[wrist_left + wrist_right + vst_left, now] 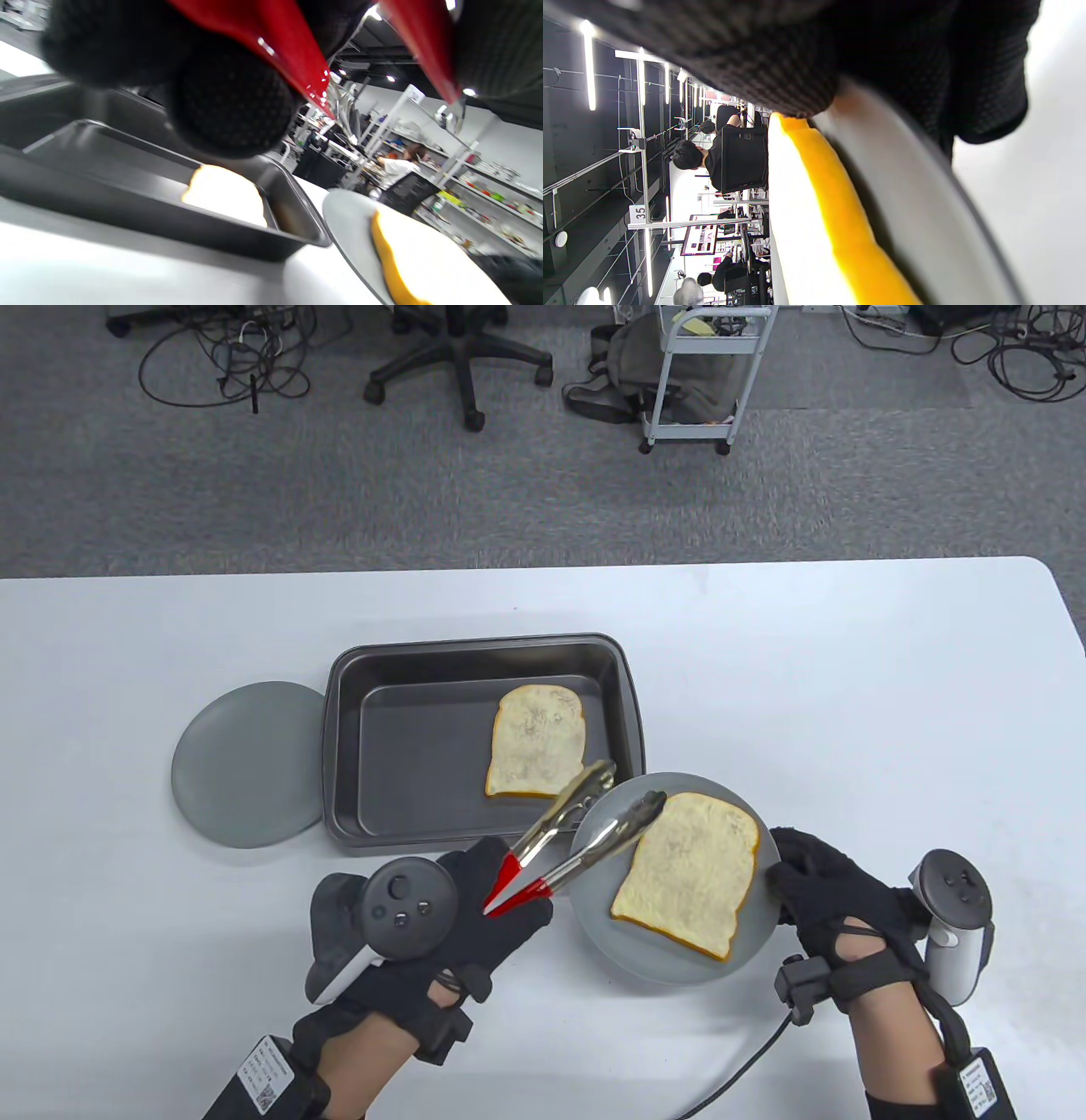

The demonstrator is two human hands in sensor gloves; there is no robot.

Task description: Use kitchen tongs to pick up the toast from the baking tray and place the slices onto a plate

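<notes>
My left hand (475, 912) grips the red handles of the metal tongs (577, 831). The tong arms stand spread with nothing between them, tips over the tray's near right corner and the plate's far edge. One toast slice (537, 740) lies in the dark baking tray (373, 746), seen low and pale in the left wrist view (225, 195). Another slice (689, 872) rests on the grey plate (611, 916) beside the tray, its yellow crust (840, 212) close in the right wrist view. My right hand (806, 874) holds that plate's right rim, fingers curled over the edge.
A second grey plate (246, 763) lies left of the tray, partly under its rim. White table surface stretches to the far and right sides. Beyond the table's far edge are an office chair (462, 356), a wheeled cart (704, 373) and floor cables.
</notes>
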